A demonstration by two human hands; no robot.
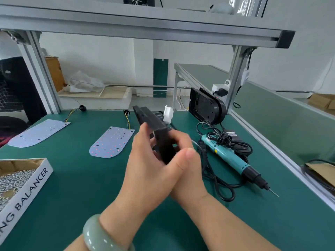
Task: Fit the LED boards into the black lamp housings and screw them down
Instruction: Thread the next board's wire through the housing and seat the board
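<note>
Jade-green bangle [101, 236] on the left wrist sits closest to the lens, and just past it both hands are wrapped round one black lamp housing [154, 124], held up off the green surface [81, 187] and turned on edge. Left hand [145, 160] has its fingers curled over the left side, right hand [188, 171] grips from the other side with the thumb across the near end, so both are clamped on it, nothing spread. Its long axis runs away from the camera and a bit to the left, near end buried in the palms. Bit that matters: the nearest LED board [112, 142] lies flat just left of the hands, rounded end toward the camera and wire end far, so roughly parallel to the housing. Left hand is clearly the nearer one to grab it. A second LED board [39, 133] sits further left, a spare housing [204, 107] leans at the back right, and the electric screwdriver [230, 156] lies on the right hand's side. My guess is the housing gets laid flat first; can't tell which way its open side faces.
</note>
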